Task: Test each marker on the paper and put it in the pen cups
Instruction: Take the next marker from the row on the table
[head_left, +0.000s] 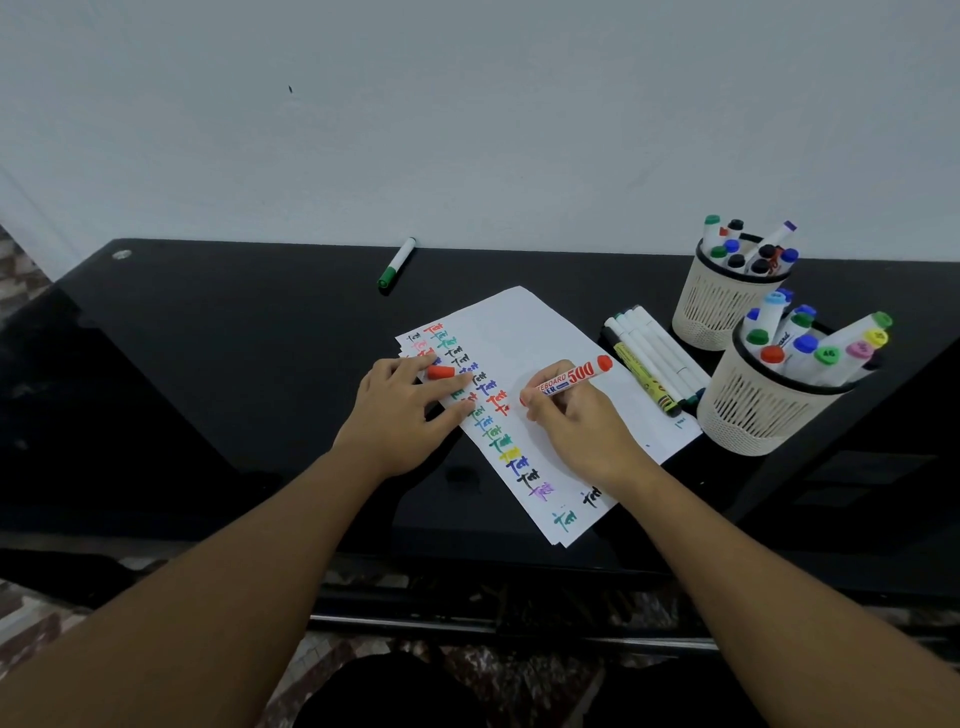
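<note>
A white paper (524, 332) lies on the black table (208, 364), covered down its left side with coloured test words. My right hand (576, 421) grips a red whiteboard marker (569, 376), its tip down on the paper. My left hand (400, 410) rests on the paper's left edge and holds the red cap (440, 372) between its fingers. Two cream pen cups stand at the right: the far cup (717, 306) and the near cup (763, 410), both holding several markers.
Several loose markers (649, 353) lie side by side between the paper and the cups. A green-capped marker (396, 262) lies alone near the wall at the table's back edge. The table's front edge runs just below the paper.
</note>
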